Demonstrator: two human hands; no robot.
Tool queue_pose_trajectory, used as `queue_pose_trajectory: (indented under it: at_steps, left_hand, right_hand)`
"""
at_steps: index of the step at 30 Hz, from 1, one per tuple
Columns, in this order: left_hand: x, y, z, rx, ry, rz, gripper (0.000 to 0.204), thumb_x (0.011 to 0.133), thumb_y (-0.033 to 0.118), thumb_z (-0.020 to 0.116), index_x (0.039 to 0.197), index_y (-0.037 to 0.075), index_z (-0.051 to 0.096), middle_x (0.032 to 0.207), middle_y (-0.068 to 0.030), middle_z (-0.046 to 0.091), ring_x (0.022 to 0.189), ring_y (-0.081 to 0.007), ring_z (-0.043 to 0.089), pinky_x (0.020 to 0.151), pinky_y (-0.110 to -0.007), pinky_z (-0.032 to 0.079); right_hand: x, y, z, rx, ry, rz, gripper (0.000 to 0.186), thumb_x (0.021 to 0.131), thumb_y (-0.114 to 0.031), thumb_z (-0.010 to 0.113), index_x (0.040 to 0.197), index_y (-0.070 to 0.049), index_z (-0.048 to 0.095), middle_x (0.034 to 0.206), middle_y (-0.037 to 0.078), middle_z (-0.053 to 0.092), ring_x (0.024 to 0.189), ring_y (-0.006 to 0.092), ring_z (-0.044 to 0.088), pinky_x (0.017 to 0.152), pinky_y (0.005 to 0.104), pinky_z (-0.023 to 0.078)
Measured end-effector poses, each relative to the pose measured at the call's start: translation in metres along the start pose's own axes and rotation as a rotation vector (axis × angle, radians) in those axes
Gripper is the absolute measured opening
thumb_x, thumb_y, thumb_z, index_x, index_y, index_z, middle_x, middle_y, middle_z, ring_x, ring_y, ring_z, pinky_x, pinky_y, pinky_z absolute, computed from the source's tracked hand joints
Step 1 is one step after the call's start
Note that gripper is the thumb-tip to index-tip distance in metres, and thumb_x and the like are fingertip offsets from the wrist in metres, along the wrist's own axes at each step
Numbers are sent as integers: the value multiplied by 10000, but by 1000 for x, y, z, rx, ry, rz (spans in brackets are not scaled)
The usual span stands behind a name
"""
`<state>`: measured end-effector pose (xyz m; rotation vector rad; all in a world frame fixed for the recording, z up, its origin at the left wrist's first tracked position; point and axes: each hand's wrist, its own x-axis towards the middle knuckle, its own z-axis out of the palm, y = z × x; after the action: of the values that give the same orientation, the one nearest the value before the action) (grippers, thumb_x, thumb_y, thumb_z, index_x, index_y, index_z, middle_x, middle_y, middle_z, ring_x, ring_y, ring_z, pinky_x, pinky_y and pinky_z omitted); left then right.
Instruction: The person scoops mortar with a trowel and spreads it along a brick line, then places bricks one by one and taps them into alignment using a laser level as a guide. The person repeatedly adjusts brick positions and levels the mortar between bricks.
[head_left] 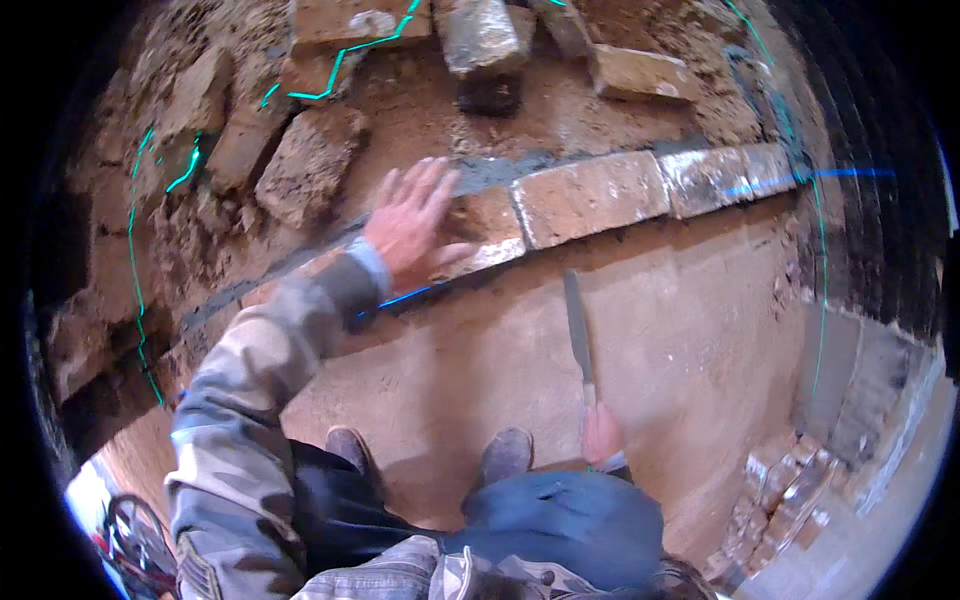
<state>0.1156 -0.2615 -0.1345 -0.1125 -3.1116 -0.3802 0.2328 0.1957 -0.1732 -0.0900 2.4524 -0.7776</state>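
Left hand (410, 222) lies flat with fingers (425, 185) spread apart, palm pressing on a reddish-brown rectangular clay brick (487, 225) at the near end of a brick row (640, 190) bedded in grey mortar. Arm reaches forward in a camouflage sleeve. Right hand (603, 436), low by the knee, has its fingers wrapped round a narrow grey metal trowel (577, 325), blade pointing up toward the row.

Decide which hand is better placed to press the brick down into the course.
Probably the left. The left hand already lies flat on the brick, while the right hand grips a trowel near the knee.
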Motion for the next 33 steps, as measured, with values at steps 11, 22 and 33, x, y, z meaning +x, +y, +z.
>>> queue_pose_trajectory:
  at_steps: [11, 22, 33]
  left_hand:
    - [-147, -75, -7, -42, -152, -203, 1177, 684, 682, 717, 1518, 11, 229, 1569, -195, 269, 1455, -364, 251, 1187, -520, 181]
    - [-149, -79, -3, -126, -92, -188, 1122, 687, 657, 735, 1502, 29, 289, 1535, -189, 332, 1422, -353, 317, 1172, -519, 215]
    - [-124, -63, 0, -94, -80, -190, 1203, 626, 730, 720, 1523, 65, 271, 1544, -134, 344, 1431, -327, 312, 1140, -606, 188]
  right_hand:
    - [5, -49, -20, -56, -188, 166, 314, 955, -354, 568, 898, -45, 555, 745, 222, 580, 688, 354, 597, 611, 475, 446]
    - [-29, -95, -71, -431, -306, 270, 403, 948, -470, 572, 1080, -93, 616, 848, 204, 671, 798, 363, 659, 722, 498, 502]
    - [53, -41, -183, -311, -402, -94, 324, 947, -379, 579, 938, -67, 668, 810, 176, 670, 728, 353, 659, 651, 450, 504]
